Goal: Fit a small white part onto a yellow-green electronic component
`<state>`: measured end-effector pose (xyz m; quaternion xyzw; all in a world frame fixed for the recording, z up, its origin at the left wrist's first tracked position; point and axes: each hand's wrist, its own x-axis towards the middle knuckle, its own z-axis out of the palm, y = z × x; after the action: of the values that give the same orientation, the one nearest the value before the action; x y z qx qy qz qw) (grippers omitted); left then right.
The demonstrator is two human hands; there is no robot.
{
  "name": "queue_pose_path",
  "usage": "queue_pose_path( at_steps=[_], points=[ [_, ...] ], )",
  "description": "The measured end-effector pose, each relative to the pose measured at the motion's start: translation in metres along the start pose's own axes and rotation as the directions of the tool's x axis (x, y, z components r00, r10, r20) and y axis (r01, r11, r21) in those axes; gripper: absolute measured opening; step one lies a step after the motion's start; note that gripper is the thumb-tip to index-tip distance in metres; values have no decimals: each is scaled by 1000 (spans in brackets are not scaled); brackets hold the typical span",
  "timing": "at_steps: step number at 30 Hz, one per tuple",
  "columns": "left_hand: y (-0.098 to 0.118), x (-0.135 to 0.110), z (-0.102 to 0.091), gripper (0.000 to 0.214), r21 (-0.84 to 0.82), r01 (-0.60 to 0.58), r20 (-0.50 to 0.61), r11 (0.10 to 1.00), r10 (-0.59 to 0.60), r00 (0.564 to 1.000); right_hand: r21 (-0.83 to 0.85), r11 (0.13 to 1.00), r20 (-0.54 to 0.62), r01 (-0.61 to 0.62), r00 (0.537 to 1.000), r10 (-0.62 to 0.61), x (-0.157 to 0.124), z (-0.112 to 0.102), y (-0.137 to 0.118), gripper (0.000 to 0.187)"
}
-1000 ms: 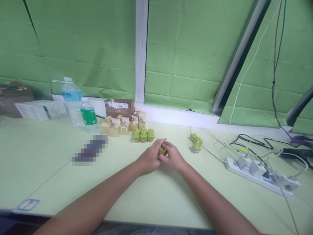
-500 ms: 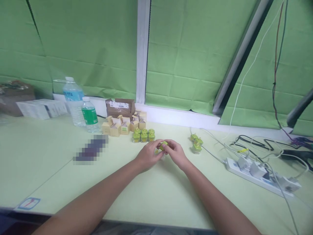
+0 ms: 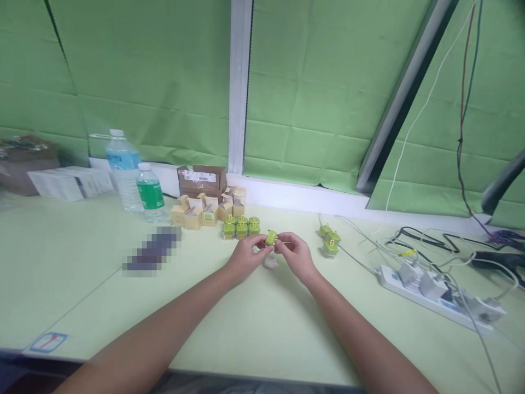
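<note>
A small green lid is tilted up between my hands above the table. My left hand pinches it from the left. My right hand has its fingers closed at the lid's right edge, where a thin pale strip shows; the exact grip is partly hidden. Under the fingers, a small clear container rests on the table. Several small clear jars with green lids stand grouped behind my left hand. To the right of my right hand are 3 more green-lidded jars.
Opened small cartons stand before a brown box at the back. Two water bottles are at left, near a blurred dark object. A white power strip with plugs and tangled cables lies at right.
The green lid has turned and shows more clearly between my fingertips. The clear container below is now visible, apart from the lid. My right hand has shifted only slightly.
</note>
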<state>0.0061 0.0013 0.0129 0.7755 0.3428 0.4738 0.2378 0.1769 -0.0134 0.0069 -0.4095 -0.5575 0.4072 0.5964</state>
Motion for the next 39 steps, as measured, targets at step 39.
queue_pose_path(
  at_steps=[39],
  points=[
    [-7, 5, 5, 38, -466, 506, 187, 726, -478, 858, 5, 990, 56, -142, 988, 141, -2, -3, -10, 33]
  ],
)
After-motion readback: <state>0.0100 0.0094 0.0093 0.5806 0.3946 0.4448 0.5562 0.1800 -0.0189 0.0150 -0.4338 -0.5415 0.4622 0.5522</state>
